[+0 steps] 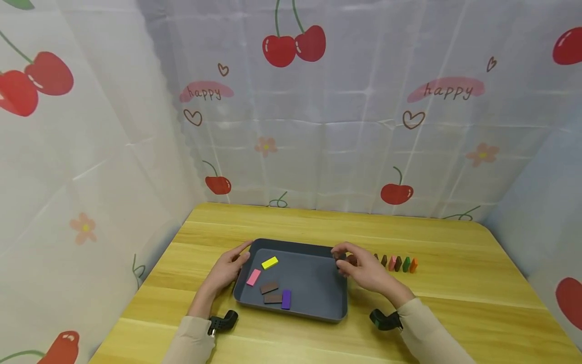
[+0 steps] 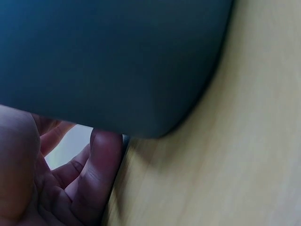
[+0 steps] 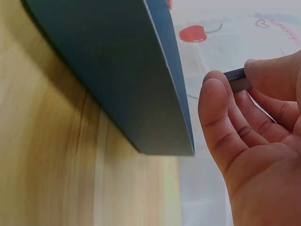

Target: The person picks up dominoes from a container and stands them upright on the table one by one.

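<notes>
My left hand [image 1: 229, 268] holds the dark grey tray [image 1: 309, 273] by its left side, the thumb at the rim; in the left wrist view the tray's outer wall [image 2: 117, 61] hides part of the fingers [image 2: 101, 169]. Over the tray's right edge, my right hand [image 1: 364, 268] pinches a small dark brown block [image 3: 239, 80] between thumb and fingertips. Inside the tray, toward its left, lie a yellow block [image 1: 270, 262], a pink block [image 1: 253, 277], a purple block [image 1: 286, 299] and two brown blocks, one [image 1: 269, 287] just behind the other [image 1: 273, 299].
Right of the tray, several blocks stand on end in a row, among them a pink one [image 1: 392, 263], a green one [image 1: 406, 264] and an orange one [image 1: 414, 265]. The wooden table [image 1: 454, 303] ends at a cherry-print curtain [image 1: 327, 167] behind and at the sides.
</notes>
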The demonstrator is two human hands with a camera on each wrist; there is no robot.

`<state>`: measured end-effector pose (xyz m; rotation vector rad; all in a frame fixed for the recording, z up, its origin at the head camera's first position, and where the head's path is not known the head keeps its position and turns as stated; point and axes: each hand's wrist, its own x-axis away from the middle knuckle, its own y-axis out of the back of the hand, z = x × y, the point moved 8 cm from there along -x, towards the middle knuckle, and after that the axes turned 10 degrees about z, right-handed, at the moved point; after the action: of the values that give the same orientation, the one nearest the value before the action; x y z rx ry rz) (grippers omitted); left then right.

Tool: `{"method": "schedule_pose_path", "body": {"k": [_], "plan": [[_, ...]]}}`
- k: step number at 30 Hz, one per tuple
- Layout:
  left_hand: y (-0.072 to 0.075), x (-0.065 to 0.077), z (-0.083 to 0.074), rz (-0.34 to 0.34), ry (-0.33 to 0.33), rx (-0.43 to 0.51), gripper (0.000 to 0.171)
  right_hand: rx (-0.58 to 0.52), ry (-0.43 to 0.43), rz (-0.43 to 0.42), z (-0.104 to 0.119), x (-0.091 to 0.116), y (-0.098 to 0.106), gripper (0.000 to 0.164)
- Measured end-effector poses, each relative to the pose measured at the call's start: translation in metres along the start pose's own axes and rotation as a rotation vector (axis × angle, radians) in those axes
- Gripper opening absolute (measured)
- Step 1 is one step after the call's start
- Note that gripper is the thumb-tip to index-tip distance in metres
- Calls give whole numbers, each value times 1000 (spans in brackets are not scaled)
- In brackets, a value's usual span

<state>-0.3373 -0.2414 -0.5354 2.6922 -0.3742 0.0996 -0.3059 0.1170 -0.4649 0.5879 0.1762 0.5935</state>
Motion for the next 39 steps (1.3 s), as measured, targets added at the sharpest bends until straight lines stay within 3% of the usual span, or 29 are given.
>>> {"method": "schedule_pose_path", "body": {"k": [13, 21, 29, 33, 39], "plan": [[-2, 1, -1, 31, -12, 43, 45, -15, -40, -95, -18, 34, 20, 30], [-2, 2, 0, 13, -10, 36, 45, -68, -51, -104, -37, 48, 20, 29], [-1, 0, -1, 25, -15, 41, 45, -148, -136, -161, -59, 63, 22, 32], [1, 0, 1, 29, -14, 44, 45, -145, -184, -177, -68, 68, 22, 33], [1, 1, 2, 35, -16, 28, 47, -146, -186, -198, -77, 72, 23, 33]]}}
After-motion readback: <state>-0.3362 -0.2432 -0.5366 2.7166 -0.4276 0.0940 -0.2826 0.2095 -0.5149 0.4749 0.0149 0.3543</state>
